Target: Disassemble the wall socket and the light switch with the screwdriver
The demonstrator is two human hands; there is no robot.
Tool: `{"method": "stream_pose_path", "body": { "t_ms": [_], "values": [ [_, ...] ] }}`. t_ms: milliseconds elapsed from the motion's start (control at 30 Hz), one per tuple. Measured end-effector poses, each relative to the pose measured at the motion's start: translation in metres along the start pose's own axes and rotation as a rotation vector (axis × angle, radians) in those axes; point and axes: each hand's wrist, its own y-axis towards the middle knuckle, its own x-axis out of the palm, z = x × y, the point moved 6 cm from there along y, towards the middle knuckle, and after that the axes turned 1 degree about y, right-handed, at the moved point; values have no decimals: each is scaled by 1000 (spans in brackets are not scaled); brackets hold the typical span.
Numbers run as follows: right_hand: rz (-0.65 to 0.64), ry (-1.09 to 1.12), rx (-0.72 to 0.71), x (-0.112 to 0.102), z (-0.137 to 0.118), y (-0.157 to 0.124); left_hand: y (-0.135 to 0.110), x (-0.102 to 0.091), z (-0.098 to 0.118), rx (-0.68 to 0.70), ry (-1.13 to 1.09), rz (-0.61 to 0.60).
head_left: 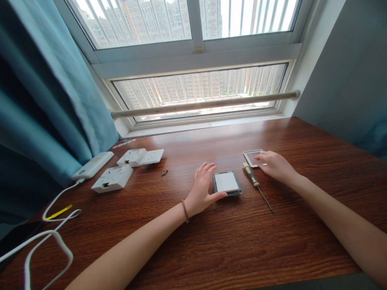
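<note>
A grey wall switch with a white rocker face [227, 183] lies flat in the middle of the wooden table [211, 249]. My left hand [203, 190] rests against its left side, thumb along the near edge and fingers curled at the far corner, gripping it. My right hand [274, 165] lies on a white square switch frame [251, 156] further right, fingers pinching its near edge. Between the two hands lies a screwdriver [256, 183] with a yellow and black handle, its shaft pointing toward me.
At the left stand two white switch boxes [113, 178] [140, 157] and a white power bank [93, 165] with a white cable [48, 237] trailing off the table. A few small screws [164, 172] lie near them. A blue curtain [45, 100] hangs left; a window sill runs behind.
</note>
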Motion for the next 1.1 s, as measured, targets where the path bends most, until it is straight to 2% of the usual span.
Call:
{"method": "stream_pose_path", "body": {
  "t_ms": [167, 333, 433, 533, 633, 700, 800, 867, 967, 1100],
  "values": [
    [-87, -75, 3, 11, 0, -1, 0, -3, 2, 51, -3, 76],
    [-94, -150, -33, 13, -3, -1, 1, -5, 3, 61, -1, 103],
    [-3, -180, -49, 6, -5, -2, 1, -6, 4, 67, -7, 120],
    [218, -102, -40, -12, -12, -6, 0, -6, 4, 66, -21, 147],
    [479, 266, 30, -33, -23, -16, -1, -6, 3, 51, -50, 180],
    [531, 672, 97, -34, -32, -22, -1, -6, 2, 26, -83, 197],
    [371, 1241, 147, -17, -56, -24, -1, -5, -2, -17, -158, 212],
    [241, 1486, 166, -4, -72, -26, -2, -4, -3, -34, -215, 220],
    [87, 1670, 200, 13, -89, -29, -4, -3, -6, -56, -279, 229],
    [-13, 1760, 210, 19, -99, -34, -6, 2, -9, -76, -358, 202]
  ]
}}
